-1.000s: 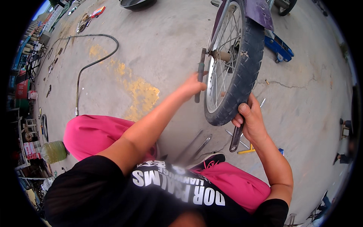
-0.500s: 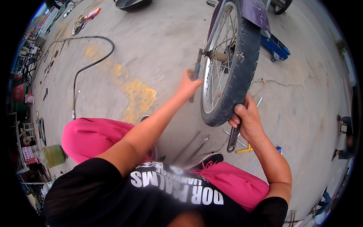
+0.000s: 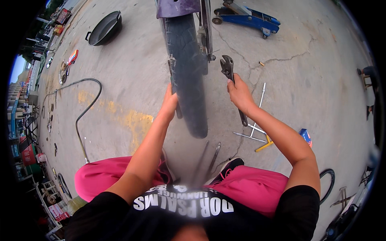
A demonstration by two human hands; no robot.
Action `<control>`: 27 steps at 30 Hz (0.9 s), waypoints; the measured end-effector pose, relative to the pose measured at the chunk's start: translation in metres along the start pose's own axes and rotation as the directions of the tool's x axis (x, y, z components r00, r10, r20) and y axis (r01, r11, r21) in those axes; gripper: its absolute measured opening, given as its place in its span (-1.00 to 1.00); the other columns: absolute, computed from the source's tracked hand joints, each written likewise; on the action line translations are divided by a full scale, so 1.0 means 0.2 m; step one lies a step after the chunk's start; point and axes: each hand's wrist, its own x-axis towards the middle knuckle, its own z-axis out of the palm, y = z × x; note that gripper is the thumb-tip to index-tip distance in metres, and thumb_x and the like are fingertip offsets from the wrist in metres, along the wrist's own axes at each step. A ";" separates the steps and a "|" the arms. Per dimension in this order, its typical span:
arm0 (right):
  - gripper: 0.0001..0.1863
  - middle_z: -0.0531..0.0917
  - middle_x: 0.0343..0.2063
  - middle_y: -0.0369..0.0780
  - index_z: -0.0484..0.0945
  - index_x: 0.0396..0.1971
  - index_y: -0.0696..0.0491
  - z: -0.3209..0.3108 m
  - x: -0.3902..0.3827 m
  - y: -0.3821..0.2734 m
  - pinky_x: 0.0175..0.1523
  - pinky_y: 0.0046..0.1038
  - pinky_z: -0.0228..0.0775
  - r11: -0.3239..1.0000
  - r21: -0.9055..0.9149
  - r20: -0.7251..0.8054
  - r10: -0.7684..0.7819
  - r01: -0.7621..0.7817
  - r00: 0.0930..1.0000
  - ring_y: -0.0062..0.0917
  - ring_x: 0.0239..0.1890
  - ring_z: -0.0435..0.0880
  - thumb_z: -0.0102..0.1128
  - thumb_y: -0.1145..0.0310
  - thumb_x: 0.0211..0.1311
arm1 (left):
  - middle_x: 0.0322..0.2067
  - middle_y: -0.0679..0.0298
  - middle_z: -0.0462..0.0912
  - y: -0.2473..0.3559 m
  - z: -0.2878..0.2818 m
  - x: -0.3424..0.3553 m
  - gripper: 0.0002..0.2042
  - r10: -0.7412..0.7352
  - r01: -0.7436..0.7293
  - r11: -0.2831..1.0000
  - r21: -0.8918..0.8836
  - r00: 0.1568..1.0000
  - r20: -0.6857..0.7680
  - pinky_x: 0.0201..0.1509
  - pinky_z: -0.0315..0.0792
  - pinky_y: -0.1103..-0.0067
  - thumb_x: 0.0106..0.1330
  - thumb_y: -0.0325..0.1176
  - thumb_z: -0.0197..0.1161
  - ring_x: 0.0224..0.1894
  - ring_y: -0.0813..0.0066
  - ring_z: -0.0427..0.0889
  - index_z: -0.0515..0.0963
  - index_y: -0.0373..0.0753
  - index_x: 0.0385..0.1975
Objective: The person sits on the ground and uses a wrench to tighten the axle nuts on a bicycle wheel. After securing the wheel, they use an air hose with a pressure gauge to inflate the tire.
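A front wheel with a worn black tire (image 3: 187, 80) and purple fender (image 3: 173, 8) points toward me, seen edge-on. My left hand (image 3: 169, 102) is closed on a dark bar-like tool (image 3: 179, 115) along the tire's left side, partly hidden by it. My right hand (image 3: 241, 92) grips an adjustable wrench (image 3: 227, 65) upright, right of the tire and apart from it, jaws upward. On the floor below the wrench lie cross-shaped lug wrenches (image 3: 263, 148), silver and yellow. Two long levers (image 3: 215, 156) lie between my feet.
A blue floor jack (image 3: 245, 18) stands at back right, a black basin (image 3: 102, 32) at back left. A hose (image 3: 92, 100) snakes across the concrete. Cluttered racks (image 3: 52, 201) line the left rim; a person's legs (image 3: 368, 72) show at the far right.
The wheel has swung from a side view to edge-on. My right hand has moved off the tire to the right, raising the wrench. My left hand has shifted left.
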 end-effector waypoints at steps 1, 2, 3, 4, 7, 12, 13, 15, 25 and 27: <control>-0.81 0.47 -0.63 -0.17 0.34 -0.22 0.18 0.03 0.02 0.02 -0.45 -0.32 0.30 0.999 -0.019 -0.019 -0.039 0.038 0.999 -0.39 -0.62 0.45 -0.11 0.34 0.38 | 0.00 0.08 0.46 -0.02 0.00 0.01 -0.38 0.020 -0.020 0.999 0.025 1.000 -0.004 0.10 0.34 0.50 0.12 -0.17 0.23 0.01 0.37 0.47 0.26 -0.36 0.14; -0.81 0.48 -0.61 -0.11 0.33 -0.20 0.19 0.06 0.02 0.00 -0.42 -0.26 0.30 0.999 -0.029 -0.004 -0.030 0.030 1.000 -0.29 -0.58 0.47 -0.12 0.35 0.38 | 0.03 0.07 0.44 -0.03 -0.02 0.01 -0.38 0.036 -0.035 0.998 0.053 0.999 -0.016 0.14 0.31 0.49 0.13 -0.16 0.23 0.05 0.36 0.45 0.26 -0.36 0.16; -0.80 0.50 -0.59 -0.05 0.32 -0.18 0.19 0.06 0.01 -0.05 -0.38 -0.21 0.31 0.999 -0.044 0.006 -0.022 0.022 1.000 -0.18 -0.54 0.50 -0.13 0.36 0.38 | 0.06 0.07 0.41 -0.03 -0.01 0.00 -0.37 0.006 -0.005 1.000 0.017 1.000 -0.020 0.17 0.29 0.49 0.15 -0.14 0.22 0.08 0.36 0.42 0.24 -0.36 0.18; -0.80 0.52 -0.57 0.01 0.32 -0.15 0.20 0.08 0.00 -0.08 -0.34 -0.15 0.31 0.998 -0.060 0.018 -0.014 0.015 1.000 -0.08 -0.50 0.52 -0.14 0.37 0.38 | 0.09 0.06 0.39 -0.03 -0.01 -0.01 -0.36 -0.025 0.024 1.000 -0.020 0.999 -0.025 0.20 0.27 0.49 0.17 -0.13 0.21 0.12 0.35 0.40 0.23 -0.36 0.20; -0.74 0.55 -0.48 0.14 0.27 -0.04 0.21 0.17 0.01 -0.01 -0.25 -0.06 0.31 0.993 -0.118 -0.038 0.006 -0.010 0.999 0.10 -0.37 0.53 -0.15 0.38 0.37 | 0.18 0.06 0.33 0.02 0.06 -0.02 -0.35 0.099 -0.099 0.994 0.039 0.995 -0.006 0.25 0.23 0.47 0.23 -0.12 0.18 0.19 0.33 0.34 0.20 -0.35 0.25; -0.63 0.56 -0.36 0.22 0.18 0.10 0.25 0.21 0.04 0.05 -0.18 -0.03 0.34 0.983 -0.181 -0.028 -0.047 0.041 0.999 0.16 -0.28 0.54 -0.18 0.40 0.38 | 0.24 0.07 0.28 0.17 0.15 -0.09 -0.39 0.187 -0.182 0.958 0.223 0.982 0.000 0.29 0.19 0.47 0.31 -0.15 0.13 0.25 0.32 0.29 0.19 -0.34 0.28; -0.61 0.55 -0.34 0.23 0.16 0.12 0.25 0.22 0.05 0.07 -0.17 -0.03 0.34 0.979 -0.197 -0.025 -0.065 0.059 0.998 0.17 -0.27 0.54 -0.19 0.40 0.38 | 0.23 0.06 0.29 0.18 0.17 -0.09 -0.41 0.203 -0.197 0.955 0.221 0.979 -0.005 0.29 0.19 0.47 0.32 -0.16 0.12 0.24 0.32 0.29 0.20 -0.34 0.27; -0.59 0.54 -0.28 0.25 0.13 0.15 0.25 0.24 0.07 0.08 -0.13 -0.04 0.35 0.972 -0.214 -0.004 -0.098 0.095 0.995 0.16 -0.23 0.53 -0.19 0.40 0.38 | 0.22 0.06 0.31 0.18 0.18 -0.09 -0.43 0.226 -0.217 0.946 0.239 0.974 -0.012 0.28 0.21 0.47 0.33 -0.17 0.11 0.24 0.33 0.30 0.23 -0.34 0.26; -0.57 0.53 -0.24 0.26 0.10 0.15 0.29 0.29 0.05 0.05 -0.11 -0.03 0.36 0.981 -0.153 -0.116 -0.134 0.115 0.984 0.17 -0.21 0.53 -0.18 0.44 0.34 | -0.18 0.23 0.48 0.11 0.17 -0.08 -0.57 0.206 -0.202 0.978 0.048 0.970 -0.128 -0.10 0.33 0.60 0.19 -0.38 0.20 -0.15 0.49 0.42 0.36 -0.29 0.08; -0.58 0.54 -0.29 0.25 0.12 0.13 0.30 0.29 0.06 0.03 -0.16 -0.03 0.36 0.983 -0.152 -0.121 -0.117 0.098 0.986 0.17 -0.24 0.54 -0.17 0.46 0.33 | -0.38 0.33 0.57 0.03 0.11 -0.06 -0.60 0.238 -0.236 0.971 0.027 0.955 -0.176 -0.32 0.39 0.66 0.12 -0.49 0.27 -0.36 0.58 0.48 0.42 -0.27 0.00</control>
